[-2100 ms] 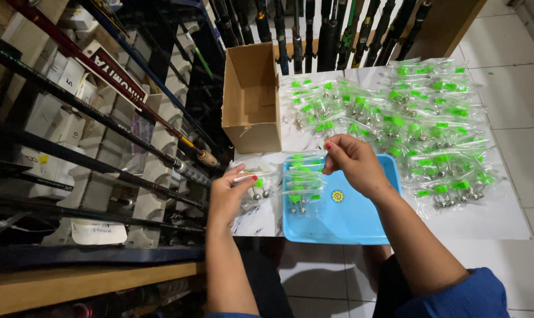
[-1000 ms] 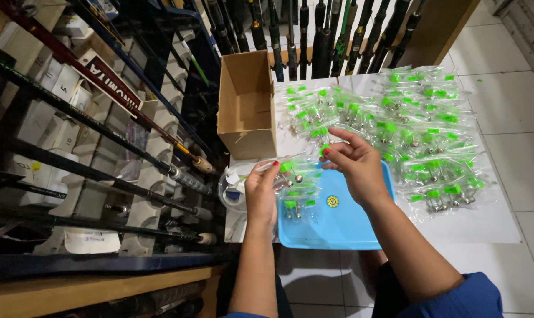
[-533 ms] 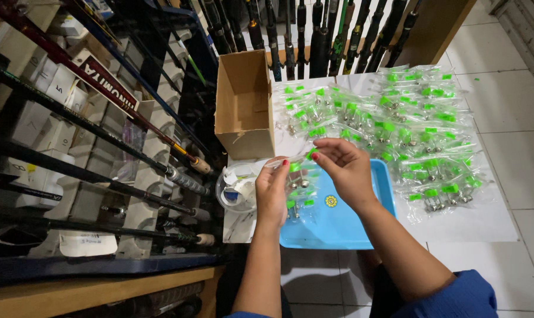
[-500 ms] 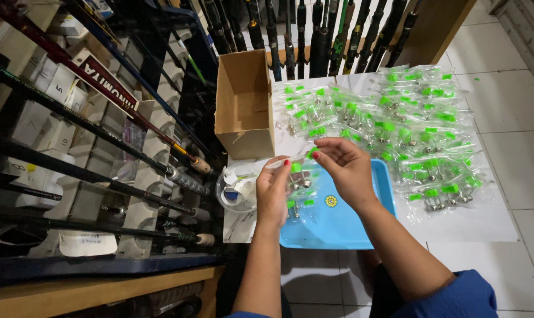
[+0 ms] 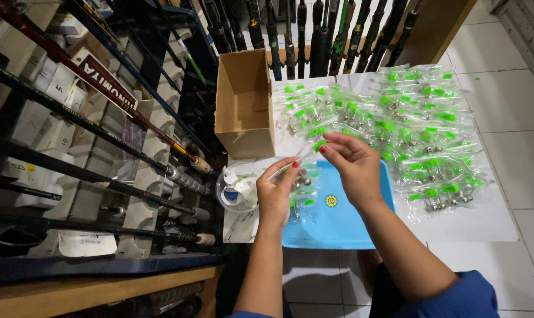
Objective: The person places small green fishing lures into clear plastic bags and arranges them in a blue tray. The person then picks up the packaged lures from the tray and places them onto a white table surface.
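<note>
My left hand (image 5: 277, 191) and my right hand (image 5: 354, 166) hold one small clear plastic packet (image 5: 307, 160) between them, above a blue tray (image 5: 343, 221). The packet has a green clip at its upper end, pinched by my right fingers, and a small metal bell near my left fingers. A few more such packets lie on the tray under my hands. A large heap of the same clear packets with green clips and metal bells (image 5: 405, 126) is spread on the white sheet (image 5: 485, 218) to the right and behind.
An open brown cardboard box (image 5: 243, 103) stands at the back left of the sheet. A round clear tub with white scraps (image 5: 234, 188) sits left of the tray. Fishing rods (image 5: 102, 135) lie across the shelving on the left and stand along the back.
My left hand moved right from the sheet's left edge to meet my right hand. Both have lifted one packet off the tray and now hold it stretched between them.
</note>
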